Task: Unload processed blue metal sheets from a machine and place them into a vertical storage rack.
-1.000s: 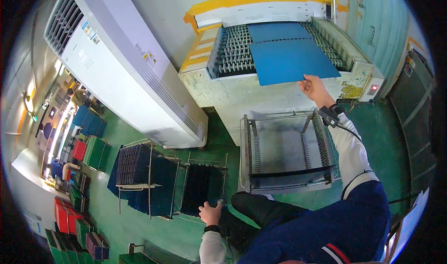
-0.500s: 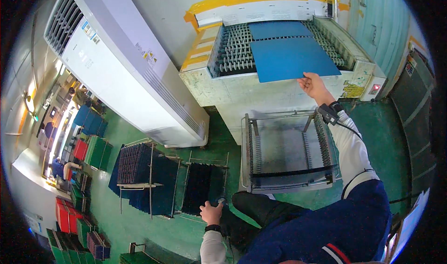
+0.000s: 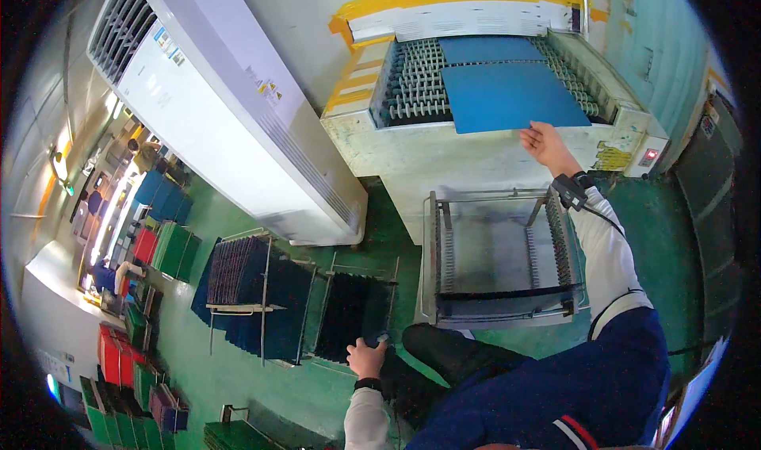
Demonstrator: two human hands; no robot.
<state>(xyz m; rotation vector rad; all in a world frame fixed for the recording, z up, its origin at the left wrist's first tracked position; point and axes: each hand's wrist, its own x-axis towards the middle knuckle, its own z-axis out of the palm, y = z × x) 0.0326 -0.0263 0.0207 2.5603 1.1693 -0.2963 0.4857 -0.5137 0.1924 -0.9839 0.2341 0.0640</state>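
Head view: right hand has slid toward the near corner of the blue panel since the earlier frame, arm stretched out, grip pinching its edge over the roller conveyor. Left hand low, unmoved, fingers closed on the dark rack.

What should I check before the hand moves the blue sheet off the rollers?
1. Right hand on the near edge of the blue sheet: ok.
2. Grip closed firmly on the edge: cannot tell, fingers hidden under it.
3. Sheet lying flat on the rollers: ok.
4. Second sheet behind, apart from the front one: cannot tell, the edges look touching.
5. Wire rack below has open slots: ok.
6. Left hand free: not ok, it rests at the dark rack.
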